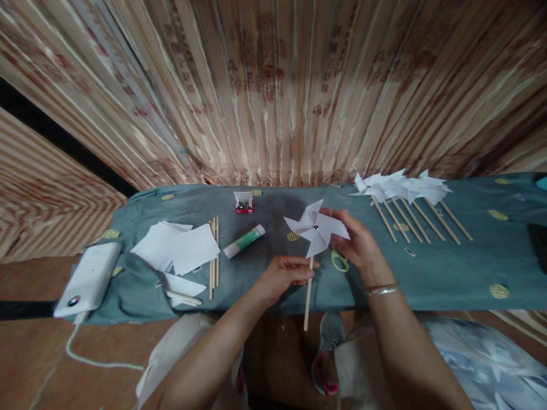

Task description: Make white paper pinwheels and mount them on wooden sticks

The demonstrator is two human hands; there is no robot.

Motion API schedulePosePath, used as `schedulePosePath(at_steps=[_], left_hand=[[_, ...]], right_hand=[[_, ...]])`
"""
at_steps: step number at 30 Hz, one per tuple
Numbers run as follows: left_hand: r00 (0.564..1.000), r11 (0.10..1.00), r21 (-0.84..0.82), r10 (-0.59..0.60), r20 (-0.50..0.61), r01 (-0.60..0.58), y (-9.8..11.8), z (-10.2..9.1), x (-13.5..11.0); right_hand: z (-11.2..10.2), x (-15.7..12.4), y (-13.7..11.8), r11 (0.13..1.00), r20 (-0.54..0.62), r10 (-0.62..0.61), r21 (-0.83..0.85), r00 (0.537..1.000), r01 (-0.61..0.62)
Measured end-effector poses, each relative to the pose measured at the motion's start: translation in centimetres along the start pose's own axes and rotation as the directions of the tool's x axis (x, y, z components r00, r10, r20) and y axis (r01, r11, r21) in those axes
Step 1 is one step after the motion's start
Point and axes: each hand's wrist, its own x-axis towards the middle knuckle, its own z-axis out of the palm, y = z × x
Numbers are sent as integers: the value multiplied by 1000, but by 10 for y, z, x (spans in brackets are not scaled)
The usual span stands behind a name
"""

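I hold a white paper pinwheel [315, 228] with a metal pin at its centre, above the near edge of a table covered in grey-green cloth [448, 267]. My left hand [282, 276] pinches the wooden stick [308, 296] just under the paper. My right hand [356, 242] is behind the pinwheel's right side, fingers touching a blade. A bangle sits on my right wrist.
Several finished pinwheels [404, 188] on sticks lie at the back right. A stack of white paper squares [177, 247], loose sticks [213, 256], a glue stick [244, 241], a red pin box [244, 203], green-handled scissors [339, 261] and a white device [90, 279] lie on the cloth. Curtains hang behind.
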Motion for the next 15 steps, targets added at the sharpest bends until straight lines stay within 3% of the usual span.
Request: schedulePosePath(at_steps=[8, 15], left_hand=[[1000, 1000, -7, 18, -13, -18, 4, -1, 0], [1000, 1000, -11, 4, 1, -4, 3, -1, 0]], right_hand=[[1, -1, 3, 999, 24, -28, -27, 999, 29], [-6, 2, -3, 999, 57, 40, -28, 998, -39]])
